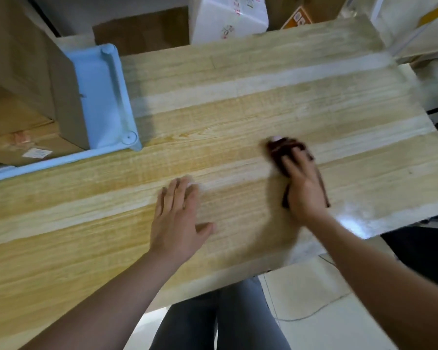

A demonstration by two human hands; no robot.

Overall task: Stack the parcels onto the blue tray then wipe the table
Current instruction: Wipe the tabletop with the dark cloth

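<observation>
Left hand (177, 218): flat on the table (238, 109), palm down, fingers straight and slightly spread, thumb out to the side. It holds nothing. It sits near the middle of the table, a bit toward the near edge.

Right hand (304, 188): palm down on a dark red-brown cloth (281, 147), fingers laid fairly straight over it and pressing it onto the wood. From here I read it as an open, pressing hand rather than a clenched one. The thumb is hidden, and the hand and cloth are motion-blurred. The cloth sticks out past the fingertips toward the far edge, and a strip of it shows on either side of the palm. Something small and pale shows at the cloth's far tip, and I cannot tell what it is. This hand is right of centre, well apart from the left one.

Tray (99, 97): light blue, at the left end of the table, with one rounded corner pointing toward the table's middle.

Parcels (23, 72): cardboard boxes stacked inside the tray. A tall grey-brown one stands against the bare strip of tray floor. Lower ones with white labels lie toward the near rim.

A white box (228, 18) and more cartons stand beyond the far edge. Pale floor (314, 299) shows below the near edge.
</observation>
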